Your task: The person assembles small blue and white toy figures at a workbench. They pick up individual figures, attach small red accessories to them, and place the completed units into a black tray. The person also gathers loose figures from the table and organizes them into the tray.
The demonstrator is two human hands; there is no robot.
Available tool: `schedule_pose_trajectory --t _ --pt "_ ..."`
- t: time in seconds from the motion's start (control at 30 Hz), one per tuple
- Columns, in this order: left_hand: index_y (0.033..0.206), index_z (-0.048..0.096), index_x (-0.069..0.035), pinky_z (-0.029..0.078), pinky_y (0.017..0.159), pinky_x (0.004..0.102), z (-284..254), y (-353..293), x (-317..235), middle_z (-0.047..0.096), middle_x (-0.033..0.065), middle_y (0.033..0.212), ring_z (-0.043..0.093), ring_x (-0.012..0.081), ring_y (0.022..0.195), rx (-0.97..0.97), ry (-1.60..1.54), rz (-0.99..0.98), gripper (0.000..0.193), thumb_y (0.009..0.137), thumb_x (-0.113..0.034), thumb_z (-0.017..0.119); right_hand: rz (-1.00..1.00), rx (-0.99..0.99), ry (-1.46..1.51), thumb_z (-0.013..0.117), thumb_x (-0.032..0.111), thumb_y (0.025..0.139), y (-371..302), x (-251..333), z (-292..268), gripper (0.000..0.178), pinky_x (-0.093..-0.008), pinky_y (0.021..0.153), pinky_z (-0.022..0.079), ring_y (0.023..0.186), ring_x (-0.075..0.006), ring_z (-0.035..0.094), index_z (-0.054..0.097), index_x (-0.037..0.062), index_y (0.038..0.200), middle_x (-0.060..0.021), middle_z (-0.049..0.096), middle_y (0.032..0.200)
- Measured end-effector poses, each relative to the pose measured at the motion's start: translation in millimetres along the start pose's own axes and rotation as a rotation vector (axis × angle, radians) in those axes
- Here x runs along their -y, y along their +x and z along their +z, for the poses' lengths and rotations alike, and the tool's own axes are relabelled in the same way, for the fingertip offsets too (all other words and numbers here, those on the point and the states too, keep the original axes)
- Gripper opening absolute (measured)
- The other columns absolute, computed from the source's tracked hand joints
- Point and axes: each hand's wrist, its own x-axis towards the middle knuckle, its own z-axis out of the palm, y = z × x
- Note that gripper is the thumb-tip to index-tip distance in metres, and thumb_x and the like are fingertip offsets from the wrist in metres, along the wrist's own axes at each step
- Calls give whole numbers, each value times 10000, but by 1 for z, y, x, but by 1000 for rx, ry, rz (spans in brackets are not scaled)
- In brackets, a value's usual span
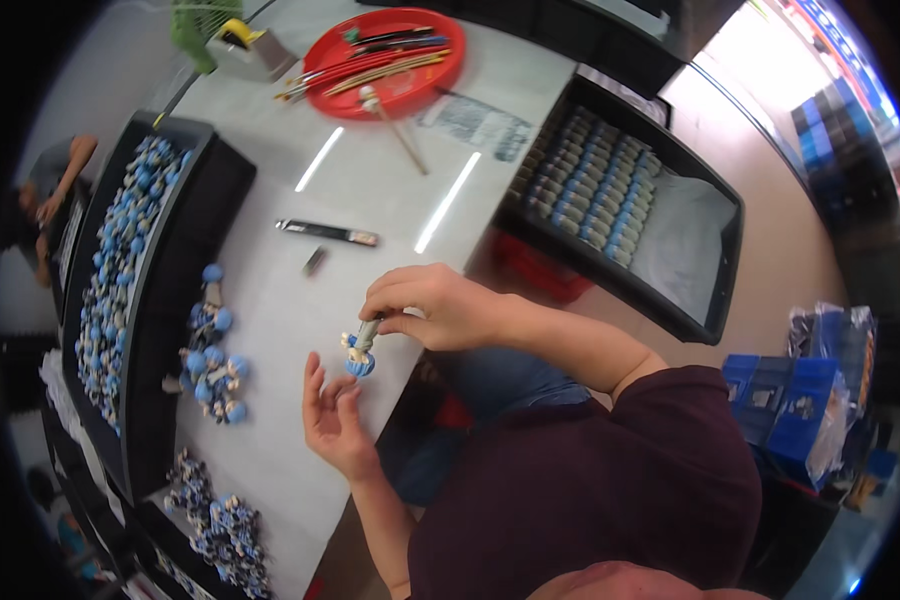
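My right hand point(425, 305) pinches a small figurine point(360, 362) with a round blue head, cream details and a grey body. The figurine hangs head down over the front edge of the white table point(280, 310). Just below its head is my left hand point(335, 425), palm turned up and fingers apart; I cannot tell whether a fingertip touches the blue head. Farther off on the table lie a slim black pen-like tool point(327, 233) and a small dark block point(315, 262).
On the left stands a black bin point(205, 180) of blue-and-grey pieces, beside loose blue figurines point(212, 375) and a darker pile point(220, 525). A red tray point(455, 70) holds brushes. Right of the table, a black crate point(720, 270) carries rows of pieces. Another person point(60, 185) sits far left.
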Motion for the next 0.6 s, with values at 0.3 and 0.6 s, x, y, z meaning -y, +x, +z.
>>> schedule_pose_trajectory --t 0.3,0.6 --pt "1088 527 38 445 717 235 54 -17 12 500 141 1232 528 137 857 -90 590 174 237 853 8 531 375 -1238 -413 680 69 755 -157 -166 -277 180 -236 662 503 722 -118 644 663 24 929 -69 676 785" --pt "1034 540 51 430 628 223 60 -13 14 515 163 1199 515 132 733 -62 809 237 231 810 5 568 977 -1199 -964 683 178 711 -289 -290 -377 240 -316 736 489 774 -215 650 681 69 925 -101 673 817"
